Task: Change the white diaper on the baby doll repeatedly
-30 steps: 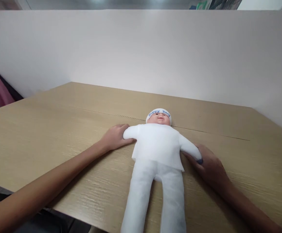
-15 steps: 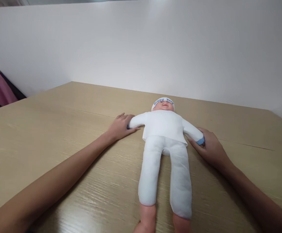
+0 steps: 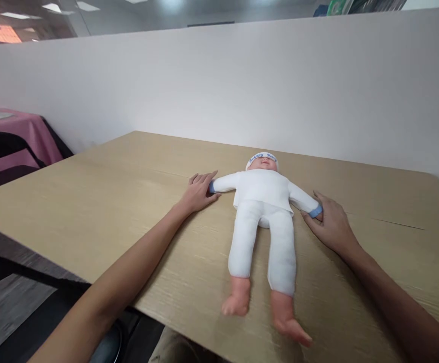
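A baby doll [image 3: 263, 189] in a white long-sleeved top and white trousers lies on its back on the wooden table [image 3: 102, 201]. Its headband carries blue lettering, and its sleeves end in blue cuffs. My left hand [image 3: 200, 192] rests at the cuff on the left, its fingers stretched and thumb apart around the doll's hand, which is mostly hidden. At the other cuff, my right hand [image 3: 329, 222] lies with thumb and fingers spread about the doll's other hand, part of which shows. Both bare feet of the doll point toward me.
A white partition [image 3: 219, 91] rises behind the table. On the left are a table with a pink cloth [image 3: 34, 131] and a black chair [image 3: 3, 146]. The table's near edge runs below my left forearm, with dark seating under it.
The view has pulled back, showing the doll's feet and the table's near edge. My hands stay beside the doll's cuffs, with fingers spread wider and more of both blue cuffs visible.
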Available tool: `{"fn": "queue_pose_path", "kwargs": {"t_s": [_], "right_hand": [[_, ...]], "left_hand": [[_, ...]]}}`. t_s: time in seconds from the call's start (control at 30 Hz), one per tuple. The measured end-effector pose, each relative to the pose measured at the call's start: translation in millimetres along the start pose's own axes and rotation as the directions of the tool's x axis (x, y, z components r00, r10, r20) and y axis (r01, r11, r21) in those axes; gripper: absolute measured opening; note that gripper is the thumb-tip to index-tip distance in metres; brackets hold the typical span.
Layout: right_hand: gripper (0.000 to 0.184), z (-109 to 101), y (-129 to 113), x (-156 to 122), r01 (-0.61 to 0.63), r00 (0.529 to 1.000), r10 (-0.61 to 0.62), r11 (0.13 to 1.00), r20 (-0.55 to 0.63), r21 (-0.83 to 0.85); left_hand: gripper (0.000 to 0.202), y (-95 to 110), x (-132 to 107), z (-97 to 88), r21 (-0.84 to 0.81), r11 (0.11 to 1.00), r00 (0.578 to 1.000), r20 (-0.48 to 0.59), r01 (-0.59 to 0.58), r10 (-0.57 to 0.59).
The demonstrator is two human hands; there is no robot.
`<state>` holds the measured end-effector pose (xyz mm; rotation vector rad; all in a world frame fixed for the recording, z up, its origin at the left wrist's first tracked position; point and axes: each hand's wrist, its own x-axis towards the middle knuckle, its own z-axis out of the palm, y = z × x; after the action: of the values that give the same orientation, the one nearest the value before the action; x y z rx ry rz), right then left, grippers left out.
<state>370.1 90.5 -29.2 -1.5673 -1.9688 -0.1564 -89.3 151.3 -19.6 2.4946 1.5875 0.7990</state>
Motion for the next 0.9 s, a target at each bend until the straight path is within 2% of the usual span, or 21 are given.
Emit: {"fn": "queue_pose_path", "kwargs": {"t_s": [0.1,0.17,0.2,0.23,0.3,0.33,0.37,0.43,0.47,0.5,0.53,0.6,0.67,0.7,0.73,0.77,0.83,0.87,0.9], "right_hand": [[0.074,-18.2,-39.3,-8.9,0.029,0.991,-0.027,0.999,-0.128,0.014],[0.065,-42.3,-84.0,-28.0,0.041,0.981,-0.028,0.997,-0.192,0.065],[0.061,-56.2,-108.4,-43.0,0.041,0.974,-0.017,0.994,-0.228,0.103],[0.055,-69.9,-131.9,-62.0,0.043,0.963,-0.003,0.989,-0.270,0.144],[0.043,-91.5,-171.1,-109.8,0.057,0.957,0.006,0.976,-0.289,0.208],[0.037,-97.7,-185.1,-136.9,0.102,0.966,-0.038,0.965,-0.254,0.242],[0.031,-100.2,-195.4,-164.6,0.157,0.955,-0.068,0.943,-0.290,0.295],[0.025,-95.6,-208.1,-216.5,0.269,0.926,-0.123,0.878,-0.358,0.395],[0.024,-90.1,-212.6,-238.8,0.296,0.932,-0.156,0.850,-0.328,0.435],[0.025,-84.0,-217.2,-257.9,0.267,0.948,-0.141,0.841,-0.285,0.471],[0.026,-78.0,-222.6,-274.0,0.221,0.964,-0.110,0.838,-0.241,0.499],[0.028,-69.1,-236.2,-297.6,0.095,0.987,-0.007,0.836,-0.163,0.540],[0.029,-65.5,-251.5,-312.8,0.026,0.990,0.061,0.808,-0.127,0.589],[0.027,-65.4,-258.6,-318.5,0.008,0.991,0.075,0.790,-0.110,0.613],[0.026,-66.1,-264.7,-323.1,-0.001,0.991,0.085,0.774,-0.101,0.634],[0.025,-67.3,-269.5,-327.1,-0.010,0.991,0.094,0.761,-0.095,0.648],[0.024,-70.0,-274.9,-333.2,-0.031,0.990,0.113,0.751,-0.083,0.659],[0.023,-71.1,-275.6,-335.5,-0.043,0.990,0.123,0.749,-0.075,0.661],[0.022,-71.8,-275.4,-337.4,-0.057,0.989,0.132,0.748,-0.063,0.662]], "left_hand": [[0.107,39.9,-28.1,-27.6,-0.035,0.999,0.999,-0.022,0.033,-0.034],[0.106,76.0,-70.4,-40.3,-0.127,0.991,0.994,-0.093,0.044,-0.056],[0.097,93.9,-100.3,-40.8,-0.190,0.981,0.983,-0.165,0.044,-0.076],[0.079,109.7,-135.7,-36.2,-0.257,0.964,0.955,-0.264,0.064,-0.134],[0.046,129.8,-217.0,-12.9,-0.351,0.929,0.857,-0.436,0.117,-0.273],[0.039,132.4,-259.3,3.6,-0.347,0.927,0.802,-0.510,0.139,-0.311],[0.035,129.6,-300.1,20.9,-0.308,0.938,0.777,-0.549,0.157,-0.310],[0.029,110.9,-371.6,50.6,-0.225,0.927,0.814,-0.445,0.301,-0.372],[0.032,97.5,-401.2,60.5,-0.196,0.876,0.789,-0.381,0.441,-0.482],[0.038,83.0,-426.7,66.9,-0.163,0.801,0.712,-0.382,0.576,-0.589],[0.048,68.9,-448.7,70.1,-0.132,0.709,0.613,-0.409,0.693,-0.675],[0.073,44.9,-484.7,70.8,-0.083,0.487,0.390,-0.492,0.869,-0.779],[0.096,28.8,-513.1,69.8,-0.066,0.251,0.180,-0.525,0.966,-0.831],[0.105,23.7,-525.1,70.0,-0.058,0.146,0.095,-0.518,0.988,-0.850],[0.111,20.5,-535.6,70.8,-0.050,0.060,0.027,-0.501,0.997,-0.865],[0.115,18.7,-544.9,72.1,-0.040,-0.002,-0.021,-0.482,0.999,-0.876],[0.119,18.6,-559.6,75.0,-0.020,-0.079,-0.079,-0.450,0.997,-0.890],[0.120,19.5,-565.3,76.1,-0.004,-0.094,-0.086,-0.432,0.996,-0.898],[0.120,20.6,-570.2,76.9,0.025,-0.082,-0.066,-0.401,0.996,-0.914]]}}
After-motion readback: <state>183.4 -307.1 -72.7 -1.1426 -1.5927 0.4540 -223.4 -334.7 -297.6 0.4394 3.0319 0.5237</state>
